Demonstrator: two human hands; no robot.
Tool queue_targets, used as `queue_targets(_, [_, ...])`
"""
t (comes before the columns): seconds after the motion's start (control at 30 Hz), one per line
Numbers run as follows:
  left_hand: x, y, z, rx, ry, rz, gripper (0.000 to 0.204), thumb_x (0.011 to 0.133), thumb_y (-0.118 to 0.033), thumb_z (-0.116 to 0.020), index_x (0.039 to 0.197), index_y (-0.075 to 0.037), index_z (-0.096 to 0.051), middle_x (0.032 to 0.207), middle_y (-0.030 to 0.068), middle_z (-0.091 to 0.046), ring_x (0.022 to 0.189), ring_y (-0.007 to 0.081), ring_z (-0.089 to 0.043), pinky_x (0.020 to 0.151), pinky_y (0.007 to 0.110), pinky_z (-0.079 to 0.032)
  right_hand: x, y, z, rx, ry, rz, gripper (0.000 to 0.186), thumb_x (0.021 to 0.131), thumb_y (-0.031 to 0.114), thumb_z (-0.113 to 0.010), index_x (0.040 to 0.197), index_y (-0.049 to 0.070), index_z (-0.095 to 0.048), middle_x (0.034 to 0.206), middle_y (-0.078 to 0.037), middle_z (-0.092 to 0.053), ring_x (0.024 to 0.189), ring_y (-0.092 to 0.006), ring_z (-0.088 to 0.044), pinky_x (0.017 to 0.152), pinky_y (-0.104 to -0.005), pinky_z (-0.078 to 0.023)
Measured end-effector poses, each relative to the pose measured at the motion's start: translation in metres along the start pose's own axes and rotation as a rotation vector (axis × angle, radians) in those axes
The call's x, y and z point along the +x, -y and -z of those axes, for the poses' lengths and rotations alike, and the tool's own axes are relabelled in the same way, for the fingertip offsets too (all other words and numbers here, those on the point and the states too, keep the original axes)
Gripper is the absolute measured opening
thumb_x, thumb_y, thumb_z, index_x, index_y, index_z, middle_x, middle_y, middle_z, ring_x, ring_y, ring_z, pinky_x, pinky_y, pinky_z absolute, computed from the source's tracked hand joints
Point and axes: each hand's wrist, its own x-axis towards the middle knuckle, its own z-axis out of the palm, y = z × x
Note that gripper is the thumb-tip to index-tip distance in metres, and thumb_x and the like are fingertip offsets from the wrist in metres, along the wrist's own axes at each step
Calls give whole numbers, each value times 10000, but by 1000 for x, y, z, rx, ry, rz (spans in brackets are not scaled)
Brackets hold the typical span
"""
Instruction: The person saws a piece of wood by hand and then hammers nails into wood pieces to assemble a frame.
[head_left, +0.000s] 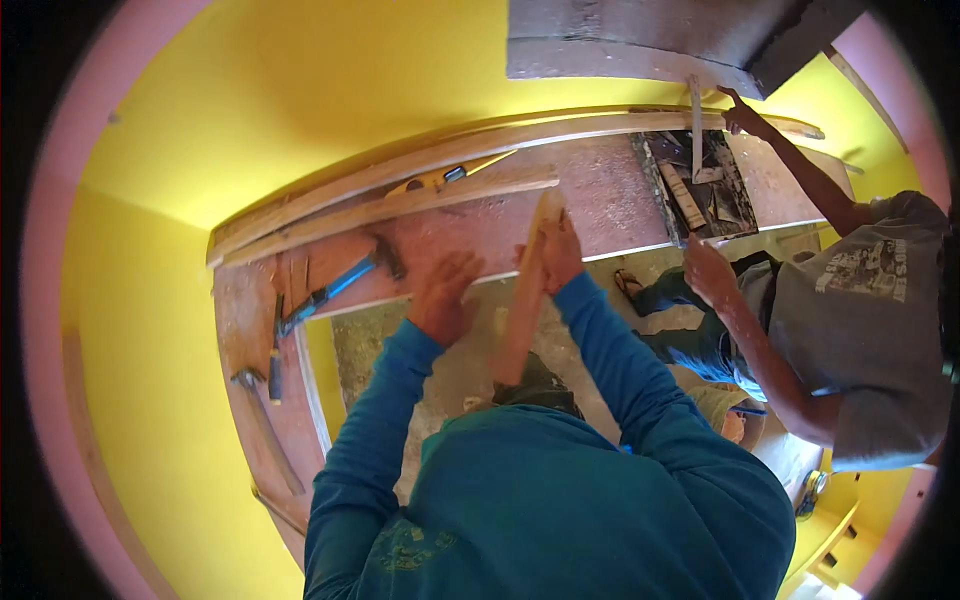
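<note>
A short strip of wood (pixel 521 325) slants in front of my body, and my right hand (pixel 562 248) is closed round its upper part. To its left, my left hand (pixel 445 297) is raised at the bench's front edge with fingers apart and slightly blurred. It holds nothing and stays clear of the strip. Behind my hands lies the reddish bench top (pixel 590 190). A claw hammer with a blue handle (pixel 345 287) rests on it, nearest to my left hand. Beyond that, a long wooden batten (pixel 400 208) runs along the bench.
More long boards (pixel 450 146) lie against the yellow wall. A yellow hand tool (pixel 430 182) sits between boards. A wood-handled hammer (pixel 270 430) lies at left. A dark tray (pixel 745 217) holds scraps. At right stands a co-worker in grey (pixel 860 330), one hand raised beside an upright stick (pixel 697 120).
</note>
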Motion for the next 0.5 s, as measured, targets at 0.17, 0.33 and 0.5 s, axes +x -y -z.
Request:
queue_targets(0.17, [105, 36, -22, 126, 198, 1, 471, 610, -185, -616, 1031, -39, -466, 1014, 175, -473, 973, 313, -424, 845, 378, -331, 46, 45, 63, -227, 6, -120, 545, 749, 96, -332, 1236, 254, -144, 812, -153, -411, 481, -239, -500, 385, -341, -449])
queue_targets(0.33, [175, 81, -73, 161, 385, -7, 511, 649, -297, -588, 1059, -32, -440, 980, 187, -495, 931, 328, -454, 815, 384, -351, 50, 53, 75, -224, 79, -294, 564, 745, 89, -346, 1244, 261, -145, 757, -138, -431, 441, -212, -493, 371, -318, -439])
queue_targets(0.5, [198, 94, -80, 153, 888, 158, 308, 671, -249, -538, 874, -17, -527, 902, 193, -522, 853, 308, -493, 741, 380, -395, 51, 56, 71, -348, 99, -237, 581, 740, 108, -401, 1248, 235, -148, 787, -147, -464, 461, -179, -509, 367, -284, -435])
